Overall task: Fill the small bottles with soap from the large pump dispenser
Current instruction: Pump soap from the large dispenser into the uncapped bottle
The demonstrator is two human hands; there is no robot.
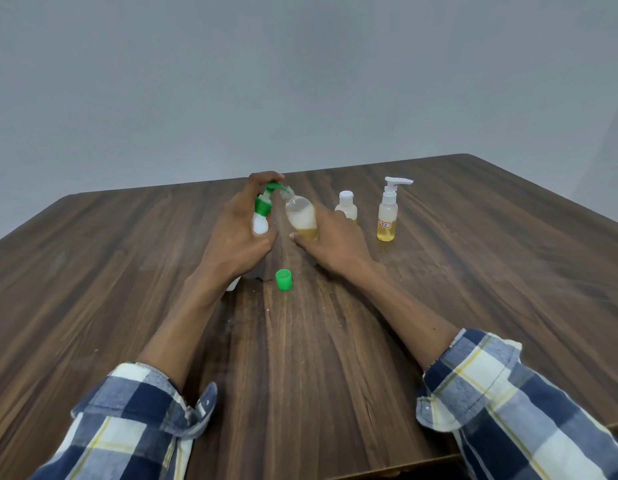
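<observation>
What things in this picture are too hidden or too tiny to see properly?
Head view only:
- Large white pump dispenser with green pump: its body is mostly hidden behind the left hand.
- Small clear bottle: its base is covered by the right hand.
- Red-edged label on the clear pump bottle: writing too small to read.
- Both plaid sleeves: cut off by the bottom edge.

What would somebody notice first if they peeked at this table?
In the middle, the left hand presses the green pump of a large white dispenser, while the right hand tilts a small clear bottle of yellow soap to its spout. A loose green cap sits nearer on the dark wooden table.
</observation>
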